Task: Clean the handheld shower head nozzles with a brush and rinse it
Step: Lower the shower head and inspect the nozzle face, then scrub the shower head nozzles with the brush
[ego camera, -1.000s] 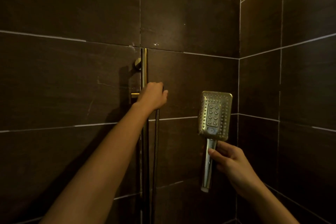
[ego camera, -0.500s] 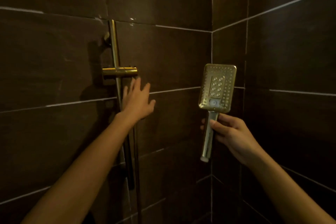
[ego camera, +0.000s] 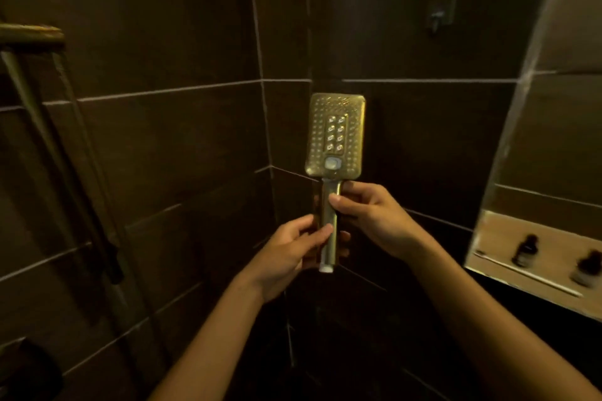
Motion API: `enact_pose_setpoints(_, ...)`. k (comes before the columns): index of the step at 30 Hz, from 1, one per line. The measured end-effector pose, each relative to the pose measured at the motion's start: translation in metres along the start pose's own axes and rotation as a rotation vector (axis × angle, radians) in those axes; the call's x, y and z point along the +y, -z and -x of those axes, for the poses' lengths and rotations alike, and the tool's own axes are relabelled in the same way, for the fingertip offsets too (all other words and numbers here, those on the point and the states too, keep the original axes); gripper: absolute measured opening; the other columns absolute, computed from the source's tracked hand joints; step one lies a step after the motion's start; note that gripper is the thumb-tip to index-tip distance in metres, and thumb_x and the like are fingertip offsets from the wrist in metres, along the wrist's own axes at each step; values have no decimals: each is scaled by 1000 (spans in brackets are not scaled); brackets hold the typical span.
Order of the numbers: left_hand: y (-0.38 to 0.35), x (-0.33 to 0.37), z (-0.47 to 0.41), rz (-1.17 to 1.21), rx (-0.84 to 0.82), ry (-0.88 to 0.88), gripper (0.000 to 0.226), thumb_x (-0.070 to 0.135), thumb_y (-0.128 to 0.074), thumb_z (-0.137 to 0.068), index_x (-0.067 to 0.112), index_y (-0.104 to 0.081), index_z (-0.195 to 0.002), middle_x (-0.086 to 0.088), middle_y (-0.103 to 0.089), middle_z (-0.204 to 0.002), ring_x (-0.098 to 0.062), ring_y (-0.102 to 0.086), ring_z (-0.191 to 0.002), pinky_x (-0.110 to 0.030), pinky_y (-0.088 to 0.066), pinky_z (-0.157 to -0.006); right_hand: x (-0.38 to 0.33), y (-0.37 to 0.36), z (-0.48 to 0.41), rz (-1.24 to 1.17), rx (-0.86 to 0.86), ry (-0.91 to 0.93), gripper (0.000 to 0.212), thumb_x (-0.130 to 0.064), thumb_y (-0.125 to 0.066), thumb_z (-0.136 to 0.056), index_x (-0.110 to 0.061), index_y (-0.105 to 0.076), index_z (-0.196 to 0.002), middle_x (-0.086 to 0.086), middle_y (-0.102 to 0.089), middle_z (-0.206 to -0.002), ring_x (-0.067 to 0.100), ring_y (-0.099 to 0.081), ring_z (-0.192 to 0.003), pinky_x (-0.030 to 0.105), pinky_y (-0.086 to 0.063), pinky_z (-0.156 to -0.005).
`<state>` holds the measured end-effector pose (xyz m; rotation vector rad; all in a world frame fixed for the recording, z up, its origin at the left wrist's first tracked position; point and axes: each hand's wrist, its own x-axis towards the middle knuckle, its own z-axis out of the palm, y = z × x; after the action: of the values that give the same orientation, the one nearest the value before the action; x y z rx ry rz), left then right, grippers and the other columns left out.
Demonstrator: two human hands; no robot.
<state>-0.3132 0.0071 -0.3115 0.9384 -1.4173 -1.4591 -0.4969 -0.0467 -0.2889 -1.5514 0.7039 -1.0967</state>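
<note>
Head view: gold shower head upright at frame centre, nozzle face toward the camera, in front of the dark tiled corner. Right hand pinches the upper handle with thumb and curled fingers; left hand grips its lower part, fingers wrapped behind. Slide rail at left edge, two blurred bottles lower right.

The shower head was brassy gold, dotted with rows of small nozzles around a panel of eight paler ones in two columns above a pale grey button, against dark brown tiles lined with pale grout, near a dull brass rail.
</note>
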Motion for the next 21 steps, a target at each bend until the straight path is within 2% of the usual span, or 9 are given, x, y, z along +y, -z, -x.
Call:
enact_pose_setpoints(2, -25, -19, -7, 3, -25, -9, 36, 16, -60, -97, 14, -58, -133, -15, -71, -123, -33, -68, -115, -42, -55, -93, 15, 20, 24, 57, -22, -37, 23, -10, -62, -99, 2, -68, -118, 14, -68, -95, 19, -59, -66, 30, -56, -59)
enact_pose_setpoints(3, -38, -29, -10, 5, -30, 0, 36, 14, -61, -96, 14, -59, -132, -14, -71, -123, -31, -69, -113, -39, -56, -89, 21, 31, 36, 81, -33, -60, 20, -11, -61, -100, -1, -69, -116, 13, -65, -92, 19, -53, -63, 28, -53, -55)
enact_pose_setpoints(4, -50, -40, -12, 16, -36, 17, 35, 12, -62, -96, 14, -59, -131, -14, -72, -122, -30, -70, -112, -37, -56, -88, 25, 41, 48, 108, -49, -85, 18, -11, -61, -100, -5, -70, -115, 12, -64, -91, 20, -51, -64, 27, -53, -56)
enact_pose_setpoints(6, -74, -61, -14, 54, -43, 60, 35, 9, -62, -95, 13, -60, -129, -15, -72, -121, -31, -71, -110, -35, -57, -86, 32, 68, 70, 176, -103, -149, 19, -12, -60, -101, -9, -69, -118, 7, -69, -96, 25, -58, -76, 28, -57, -69)
enact_pose_setpoints(9, -104, -90, -18, 109, -40, 118, 34, 5, -62, -94, 9, -59, -128, -18, -72, -119, -34, -71, -109, -37, -61, -88, 40, 122, 100, 333, -92, -299, 38, -21, -67, -98, -15, -64, -135, 2, -74, -122, 15, -71, -109, 30, -56, -97)
enact_pose_setpoints(13, -136, -120, -23, 156, -53, 178, 41, 3, -64, -92, 5, -54, -132, -18, -72, -118, -34, -71, -109, -40, -61, -89, 57, 207, 130, 626, 120, -453, 52, -27, -76, -91, -18, -60, -139, 2, -69, -131, 10, -67, -117, 18, -52, -87)
enact_pose_setpoints(17, -159, -138, -28, 165, -61, 204, 52, 5, -66, -88, 5, -47, -137, -16, -73, -118, -32, -71, -109, -41, -60, -88, 83, 280, 148, 1002, 376, -533, 43, -17, -71, -94, -7, -62, -135, 12, -68, -133, 25, -64, -123, 31, -52, -99)
enact_pose_setpoints(19, -168, -143, -32, 159, -59, 204, 52, 5, -66, -87, 5, -47, -136, -15, -73, -118, -31, -72, -109, -40, -59, -86, 93, 302, 154, 1080, 457, -585, 39, -19, -67, -97, -8, -63, -134, 13, -69, -131, 28, -65, -121, 40, -52, -104)
enact_pose_setpoints(21, -174, -145, -35, 160, -53, 206, 47, 3, -64, -89, 6, -50, -133, -14, -74, -117, -30, -72, -107, -36, -61, -82, 99, 313, 154, 1115, 478, -612, 34, -20, -62, -100, -10, -64, -133, 14, -71, -124, 29, -69, -113, 45, -56, -99)
